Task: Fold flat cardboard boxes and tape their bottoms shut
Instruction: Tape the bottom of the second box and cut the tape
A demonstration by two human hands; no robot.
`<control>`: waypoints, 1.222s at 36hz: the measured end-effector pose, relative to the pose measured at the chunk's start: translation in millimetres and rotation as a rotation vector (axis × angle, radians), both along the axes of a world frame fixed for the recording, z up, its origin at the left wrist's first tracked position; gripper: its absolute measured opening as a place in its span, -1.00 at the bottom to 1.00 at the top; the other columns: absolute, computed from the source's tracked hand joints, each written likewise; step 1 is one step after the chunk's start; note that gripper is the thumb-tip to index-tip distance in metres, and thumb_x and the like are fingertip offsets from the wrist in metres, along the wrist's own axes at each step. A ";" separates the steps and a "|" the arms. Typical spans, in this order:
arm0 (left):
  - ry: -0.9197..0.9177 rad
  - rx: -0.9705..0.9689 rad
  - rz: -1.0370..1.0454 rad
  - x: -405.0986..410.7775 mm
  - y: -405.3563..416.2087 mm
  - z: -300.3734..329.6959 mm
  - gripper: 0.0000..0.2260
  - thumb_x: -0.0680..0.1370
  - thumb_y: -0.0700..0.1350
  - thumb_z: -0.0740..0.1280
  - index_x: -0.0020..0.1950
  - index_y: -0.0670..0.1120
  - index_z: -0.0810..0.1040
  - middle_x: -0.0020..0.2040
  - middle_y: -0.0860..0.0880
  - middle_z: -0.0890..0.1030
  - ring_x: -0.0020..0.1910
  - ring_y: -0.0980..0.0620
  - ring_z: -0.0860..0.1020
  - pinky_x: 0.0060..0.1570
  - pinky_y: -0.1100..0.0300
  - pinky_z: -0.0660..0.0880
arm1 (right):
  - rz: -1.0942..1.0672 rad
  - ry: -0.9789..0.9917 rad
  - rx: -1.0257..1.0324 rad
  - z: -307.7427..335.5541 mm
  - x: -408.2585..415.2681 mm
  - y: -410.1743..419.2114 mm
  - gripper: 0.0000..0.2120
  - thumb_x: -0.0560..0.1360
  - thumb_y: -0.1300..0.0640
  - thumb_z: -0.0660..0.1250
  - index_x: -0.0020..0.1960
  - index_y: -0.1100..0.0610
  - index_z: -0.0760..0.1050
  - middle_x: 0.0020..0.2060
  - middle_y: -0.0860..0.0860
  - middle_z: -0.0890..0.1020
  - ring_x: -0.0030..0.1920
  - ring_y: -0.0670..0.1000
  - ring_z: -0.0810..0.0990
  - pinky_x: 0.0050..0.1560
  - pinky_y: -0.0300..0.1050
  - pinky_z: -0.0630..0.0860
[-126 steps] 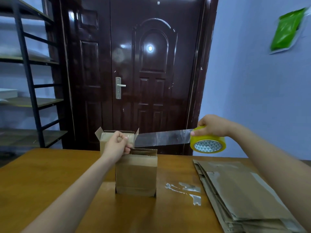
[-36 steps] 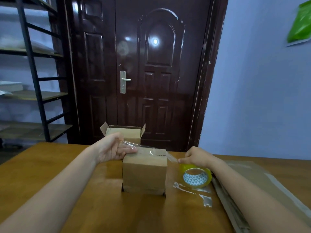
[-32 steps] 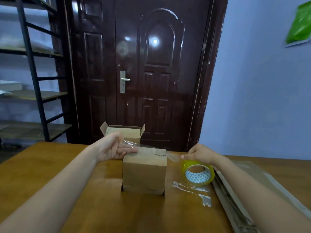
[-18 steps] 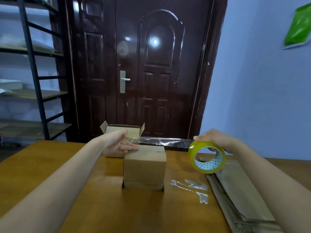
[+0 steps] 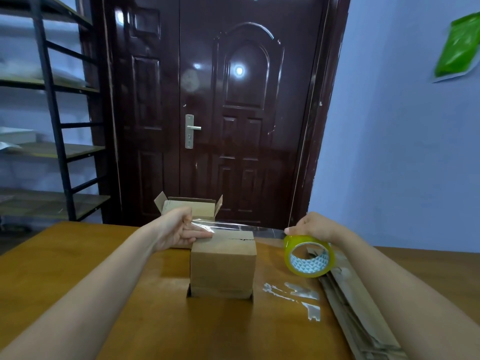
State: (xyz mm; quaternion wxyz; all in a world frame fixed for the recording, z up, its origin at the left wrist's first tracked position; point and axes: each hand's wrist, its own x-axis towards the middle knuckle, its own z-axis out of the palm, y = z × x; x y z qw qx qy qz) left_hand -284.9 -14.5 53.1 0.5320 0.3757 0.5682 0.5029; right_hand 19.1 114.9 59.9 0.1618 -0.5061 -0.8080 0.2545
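A small brown cardboard box (image 5: 222, 266) stands bottom-up in the middle of the wooden table (image 5: 78, 255), its closed flaps facing up. My left hand (image 5: 179, 229) pinches the free end of a clear tape strip (image 5: 244, 226) at the box's far left top edge. The strip runs right, just above the flaps, to a yellow tape roll (image 5: 309, 256) held in my right hand (image 5: 313, 227), to the right of the box and slightly above the table.
A second box (image 5: 188, 205) with open flaps stands behind my left hand. A stack of flat cardboard (image 5: 358, 307) lies on the table's right side. Scraps of clear tape (image 5: 296, 294) stick to the table between box and stack. A dark door and metal shelving stand beyond.
My right hand has raised the roll from the table and pulled it out to the right, drawing the tape taut and level over the box top. My left hand stayed at the box's left edge.
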 end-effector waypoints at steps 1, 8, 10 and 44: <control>0.000 0.002 0.001 -0.8 1.2 -1.1 -0.56 0.45 -0.26 0.06 0.34 -0.24 0.22 0.01 -0.28 0.66 -0.01 -0.11 0.67 -0.17 0.18 0.51 | 0.002 0.000 0.000 -1.5 -0.2 0.8 -0.51 0.44 -0.13 0.40 -0.53 0.09 0.34 -0.56 -0.03 0.40 -0.48 -0.08 0.42 -0.21 -0.17 0.45; -0.016 0.036 -0.002 -3.2 1.7 -3.6 -0.60 0.47 -0.26 0.07 0.31 -0.20 0.24 0.14 -0.30 0.60 -0.02 -0.12 0.67 -0.26 0.23 0.56 | 0.030 0.004 -0.025 -13.4 -4.2 9.9 -0.50 0.44 -0.12 0.41 -0.56 0.06 0.34 -0.60 -0.08 0.39 -0.52 -0.11 0.40 -0.27 -0.21 0.42; -0.007 0.039 -0.027 -4.0 1.7 -4.1 -0.66 0.48 -0.26 0.06 0.25 -0.25 0.29 0.11 -0.28 0.62 -0.01 -0.10 0.67 -0.21 0.22 0.53 | 0.046 -0.012 -0.035 -17.6 -5.2 12.9 -0.50 0.44 -0.13 0.41 -0.56 0.05 0.35 -0.59 -0.07 0.40 -0.51 -0.11 0.41 -0.26 -0.20 0.42; 0.068 0.216 0.053 -13.8 5.0 -29.5 -0.82 0.53 -0.28 0.19 -0.28 -0.17 0.39 -0.08 -0.24 0.52 -0.04 -0.19 0.51 0.16 -0.15 0.48 | 0.064 -0.196 -0.058 -66.0 -41.7 14.8 -0.53 0.43 -0.14 0.39 -0.51 0.05 0.30 -0.59 -0.08 0.31 -0.52 -0.07 0.30 -0.35 -0.11 0.32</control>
